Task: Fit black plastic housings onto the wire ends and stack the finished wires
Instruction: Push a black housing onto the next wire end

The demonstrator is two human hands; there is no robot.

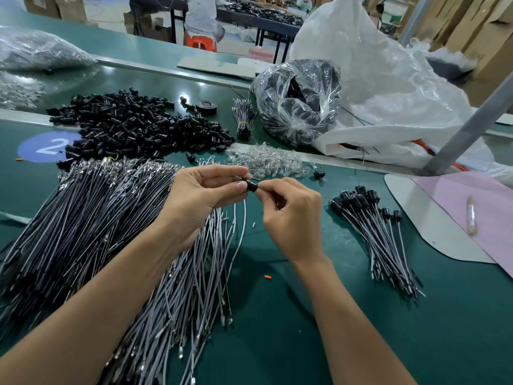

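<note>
We hold one black housing [251, 187] up over the middle of the green table [305, 315], caught between both hands. Our left hand [200, 195] comes in from the left, and its fingers [238, 186] are curled, thumb and forefinger pinching the left end of the housing where thin metal ends stick out. Our right hand [294, 218] meets it from the right, its fingers [273, 184] bent and pinching the other end of the same housing. A grey wire [244, 218] hangs down in a curve from just below the housing; we cannot tell whether its end is seated inside.

Under our left forearm lies the big pile of bare wires [91, 218], spread fan-wise across the left of the table. Behind it sits the heap of loose black housings [133, 126], partly covering a blue circle marked 2 [47, 147]. To our right, well apart from the hands, the finished wires [380, 232] lie stacked together, their black caps toward the far side.

Just beyond our hands is a heap of small clear bulbs [266, 159], with one stray housing [319, 174] beside it. Farther back we see a roll of black tape [206, 107], a tied bundle of short wires [244, 118], a clear bag of black parts [299, 101] and a large white sack [388, 93].
</note>
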